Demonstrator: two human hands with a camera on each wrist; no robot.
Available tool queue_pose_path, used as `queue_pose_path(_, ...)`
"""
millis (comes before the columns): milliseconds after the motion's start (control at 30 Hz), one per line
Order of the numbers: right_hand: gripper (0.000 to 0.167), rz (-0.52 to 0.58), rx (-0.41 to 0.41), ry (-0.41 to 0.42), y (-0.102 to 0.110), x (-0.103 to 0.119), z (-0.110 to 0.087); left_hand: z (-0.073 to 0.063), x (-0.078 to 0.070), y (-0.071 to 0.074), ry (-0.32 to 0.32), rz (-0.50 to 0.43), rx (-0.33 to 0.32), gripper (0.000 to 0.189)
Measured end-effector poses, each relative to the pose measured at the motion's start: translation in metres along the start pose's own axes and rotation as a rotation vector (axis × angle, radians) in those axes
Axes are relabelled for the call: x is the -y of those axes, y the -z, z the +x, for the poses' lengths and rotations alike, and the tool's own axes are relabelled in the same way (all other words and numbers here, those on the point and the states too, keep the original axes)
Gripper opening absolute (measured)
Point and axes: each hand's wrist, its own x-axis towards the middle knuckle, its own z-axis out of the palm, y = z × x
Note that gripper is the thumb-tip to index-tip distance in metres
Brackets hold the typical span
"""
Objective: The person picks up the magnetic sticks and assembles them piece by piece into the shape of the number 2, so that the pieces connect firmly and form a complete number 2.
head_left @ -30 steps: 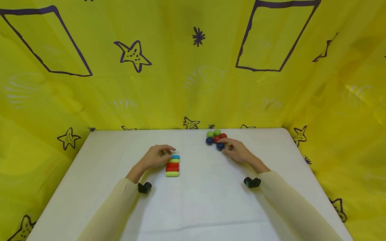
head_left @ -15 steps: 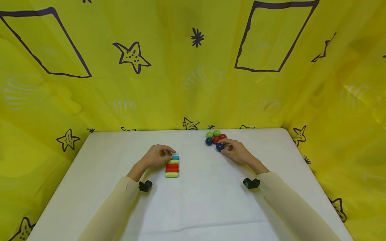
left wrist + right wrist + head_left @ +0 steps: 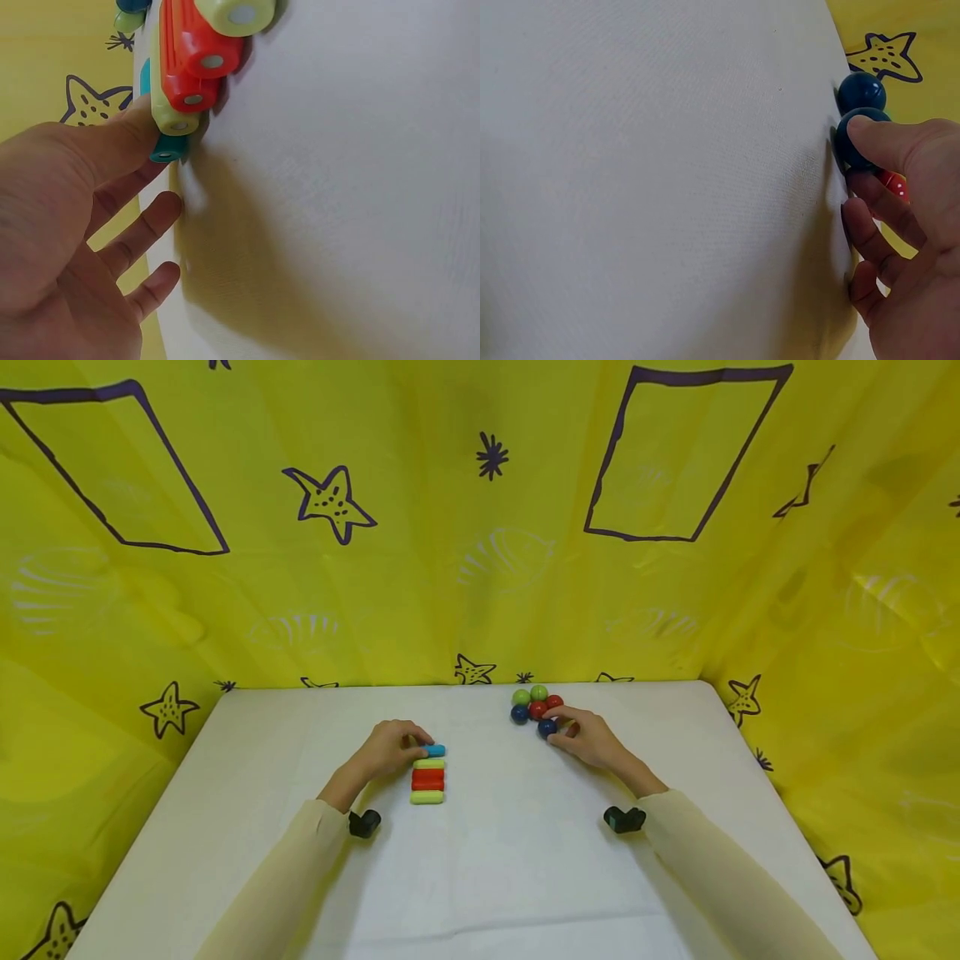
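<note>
My left hand (image 3: 387,749) pinches a blue magnetic rod (image 3: 436,750) between thumb and fingers, at the far end of a row of short rods. A thin gap shows between it and the nearest yellow rod (image 3: 429,764). Below that lie two red rods (image 3: 428,779) side by side, then another yellow rod (image 3: 427,797). Round metal discs show at the rod ends in the left wrist view. My right hand (image 3: 590,738) pinches a dark blue ball (image 3: 857,140), thumb on its near side, at the front of a ball cluster.
Beyond the right hand sit two green balls (image 3: 521,697), two red balls (image 3: 537,710) and another dark blue ball (image 3: 520,714). All lie on a white-covered table (image 3: 480,860). A yellow patterned curtain (image 3: 420,568) stands behind the far edge and along both sides.
The blue rod has shifted slightly away from the row, opening a gap to the yellow rod. My right hand stays nearly still on the dark blue ball.
</note>
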Motion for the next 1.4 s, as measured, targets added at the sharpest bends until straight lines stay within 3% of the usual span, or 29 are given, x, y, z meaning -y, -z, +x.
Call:
queue_pose_path(233, 0.037, -0.003, -0.018, -0.013, -0.001, 0.001, -0.001, 0.000, -0.002, 0.001, -0.016, 0.012, 0.002, 0.017)
queue_pose_path(667, 0.038, -0.026, -0.002, -0.018, -0.002, 0.004, -0.003, 0.000, -0.004, 0.003, 0.020, -0.011, 0.004, 0.015)
queue_pose_path(900, 0.037, -0.012, 0.008, -0.019, 0.001, 0.004, -0.005, 0.004, -0.013, 0.004, -0.003, -0.044, -0.018, 0.015)
queue_pose_path(1400, 0.037, 0.020, 0.032, -0.013, 0.002, 0.002, -0.013, 0.030, -0.046, -0.026, -0.061, -0.089, -0.024, 0.013)
